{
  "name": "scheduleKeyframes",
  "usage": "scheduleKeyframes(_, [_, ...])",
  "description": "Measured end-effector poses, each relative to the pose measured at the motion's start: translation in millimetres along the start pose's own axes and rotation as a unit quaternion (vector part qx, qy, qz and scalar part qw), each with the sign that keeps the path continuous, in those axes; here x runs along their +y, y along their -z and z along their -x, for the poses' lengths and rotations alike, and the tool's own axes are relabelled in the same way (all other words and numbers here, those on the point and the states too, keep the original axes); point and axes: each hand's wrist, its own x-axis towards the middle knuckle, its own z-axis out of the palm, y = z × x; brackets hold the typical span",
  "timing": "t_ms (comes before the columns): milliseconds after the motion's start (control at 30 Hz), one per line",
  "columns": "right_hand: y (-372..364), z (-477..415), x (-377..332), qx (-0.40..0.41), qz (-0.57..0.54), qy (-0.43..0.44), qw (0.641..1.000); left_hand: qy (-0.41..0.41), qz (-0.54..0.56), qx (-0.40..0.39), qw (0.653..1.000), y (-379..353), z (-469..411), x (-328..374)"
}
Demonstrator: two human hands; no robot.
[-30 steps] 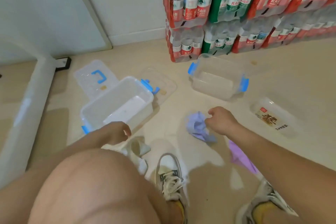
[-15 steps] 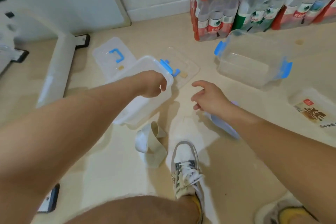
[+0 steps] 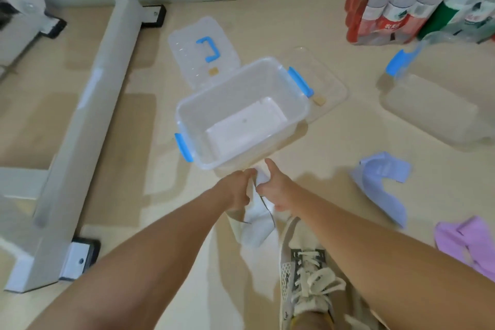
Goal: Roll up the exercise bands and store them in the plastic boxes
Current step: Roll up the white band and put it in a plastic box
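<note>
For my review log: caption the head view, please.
Left hand and right hand grip a white exercise band beside a lidless clear plastic box; a blue band and a purple band lie nearby.

No legible text; white characters on red bottle-pack labels [image 3: 391,26] too blurred to read.

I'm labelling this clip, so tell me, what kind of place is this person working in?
Probably an indoor storeroom or spare room. Shrink-wrapped packs of bottled water are stacked by the wall, and a white metal stand base sits on the smooth beige floor.
</note>
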Motion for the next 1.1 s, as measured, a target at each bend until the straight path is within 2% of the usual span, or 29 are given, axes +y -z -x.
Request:
scheduleKeyframes(100, [-13, -13, 10, -0.036, -0.022, -0.027, 0.999, 0.015, 0.094, 0.017, 0.995, -20, -3, -12])
scheduleKeyframes(167, [-18, -20, 14, -0.039, -0.022, -0.036, 0.998, 0.027, 0.119, 0.056, 0.991, -29, -6, -13])
scheduleKeyframes(300, [-18, -28, 15, -0.059, -0.153, -0.068, 0.984, 0.087, 0.182, 0.081, 0.976, -29, -13, -6])
scheduleKeyframes(400, [-1, -22, 15, -0.075, -0.205, -0.054, 0.974, 0.053, 0.229, 0.085, 0.968, -10, -3, 8])
scheduleKeyframes(533, [44, 7, -4, -0.105, -0.244, 0.017, 0.964, -0.006, 0.412, 0.065, 0.909, 28, 38, 25])
scheduleKeyframes(667, [98, 58, -41, -0.113, -0.298, 0.100, 0.942, -0.032, 0.476, 0.157, 0.865, 80, 94, 37])
scheduleKeyframes(733, [120, 93, -62, -0.128, -0.270, 0.139, 0.944, -0.052, 0.470, 0.206, 0.857, 110, 127, 51])
scheduleKeyframes(867, [154, 172, -107, -0.152, -0.191, 0.211, 0.946, -0.097, 0.391, 0.312, 0.861, 163, 193, 84])
scheduleKeyframes(1033, [187, 269, -146, -0.257, -0.106, 0.289, 0.916, -0.141, 0.381, 0.398, 0.822, 210, 268, 124])
scheduleKeyframes(1100, [193, 294, -152, -0.268, -0.072, 0.311, 0.909, -0.135, 0.350, 0.438, 0.817, 220, 286, 139])
